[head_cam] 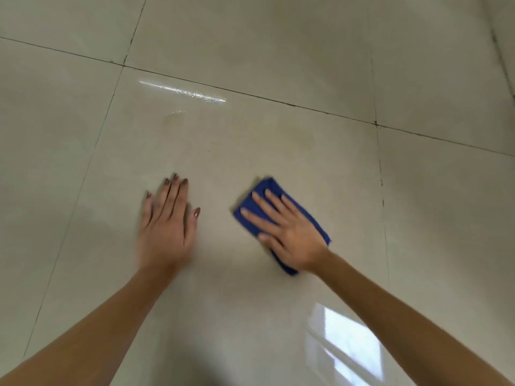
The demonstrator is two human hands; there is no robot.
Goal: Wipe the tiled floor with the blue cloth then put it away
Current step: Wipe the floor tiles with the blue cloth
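A folded blue cloth [269,188] lies flat on the glossy beige tiled floor [278,140], right of centre. My right hand [287,232] presses down on it with fingers spread, covering most of the cloth; blue edges show past the fingertips and at the wrist side. My left hand [167,224] rests palm down on the bare tile to the left, fingers together and pointing away from me, holding nothing. Both forearms reach in from the bottom corners.
Dark grout lines [250,93] cross the floor and meet at a joint [375,123] to the far right. A wet streak [184,91] glints beyond my left hand. A window reflection [348,344] shines near my right forearm.
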